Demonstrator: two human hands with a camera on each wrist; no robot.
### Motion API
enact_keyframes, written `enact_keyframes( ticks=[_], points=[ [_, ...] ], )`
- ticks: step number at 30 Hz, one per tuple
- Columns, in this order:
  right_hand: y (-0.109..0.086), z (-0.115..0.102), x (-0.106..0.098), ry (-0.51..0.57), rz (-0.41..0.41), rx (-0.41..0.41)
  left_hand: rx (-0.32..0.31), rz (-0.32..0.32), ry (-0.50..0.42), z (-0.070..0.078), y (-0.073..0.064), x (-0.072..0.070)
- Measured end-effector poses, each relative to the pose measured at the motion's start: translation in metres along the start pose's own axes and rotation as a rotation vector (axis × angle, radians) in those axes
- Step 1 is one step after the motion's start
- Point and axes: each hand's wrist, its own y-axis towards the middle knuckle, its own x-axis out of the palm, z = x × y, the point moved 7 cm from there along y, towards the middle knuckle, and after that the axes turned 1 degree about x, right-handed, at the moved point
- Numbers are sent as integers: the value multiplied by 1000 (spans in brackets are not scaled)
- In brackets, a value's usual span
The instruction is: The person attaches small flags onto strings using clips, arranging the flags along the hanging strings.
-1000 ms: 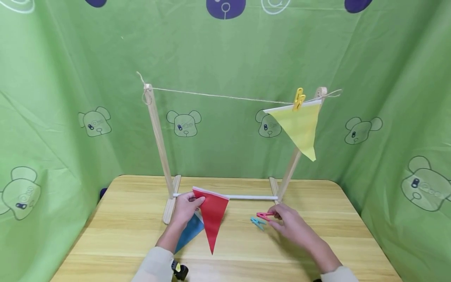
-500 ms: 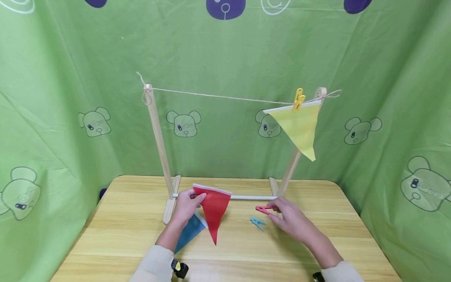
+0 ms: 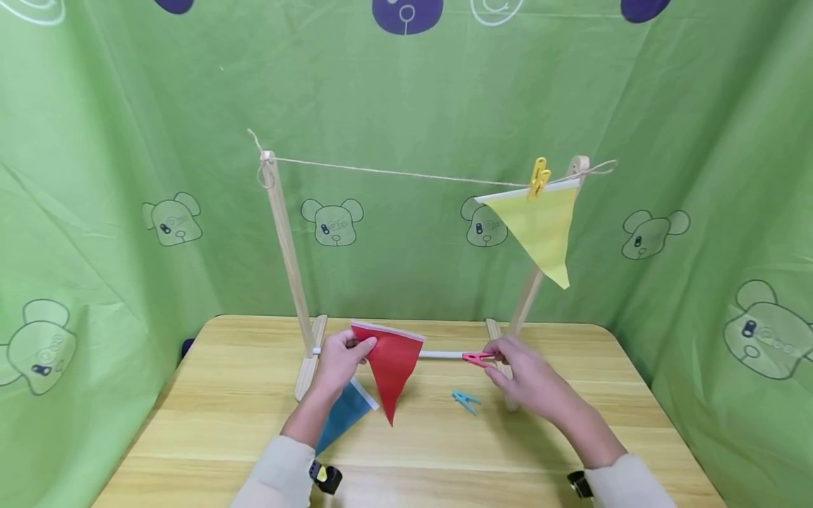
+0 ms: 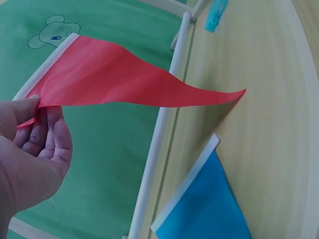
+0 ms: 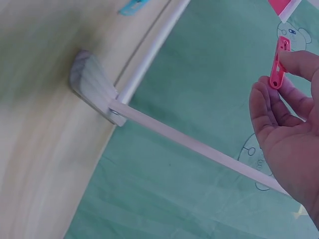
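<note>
My left hand [image 3: 338, 361] pinches a red triangular pennant [image 3: 395, 356] by the left end of its white top edge; the tip hangs free above the table. To the right, my right hand [image 3: 522, 375] holds a pink clothespin [image 3: 476, 359] between thumb and fingers, also seen in the right wrist view as a pink clothespin [image 5: 279, 62]. A blue pennant [image 3: 346, 416] lies on the table below the left forearm. Flat on the wood, near the right hand, is a light-blue clothespin [image 3: 466, 401].
A string [image 3: 400, 173] runs between two wooden posts [image 3: 287, 247]. Near its right end a yellow clothespin [image 3: 539, 178] holds a yellow pennant [image 3: 540, 229]. A white rod [image 3: 441, 354] joins the post bases above the wooden table [image 3: 209, 423]. Green curtain [image 3: 406, 268] surrounds the table.
Both hands have risen away from the table. The red pennant has gone up and slightly right; the pink clothespin has been lifted off from beside the light-blue one.
</note>
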Motion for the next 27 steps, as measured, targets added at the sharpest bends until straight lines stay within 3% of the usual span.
enact_keyframes(
  ticks=[6, 12, 27],
  points=[
    [7, -4, -9, -24, 16, -13, -1, -1, 5, 7, 1, 0],
    [11, -10, -17, -29, 34, -29, 17, -12, -50, 18, 1, 3],
    [26, -32, -47, -49, 137, -139, 70, -4, -68, 48, 7, 5]
  ],
)
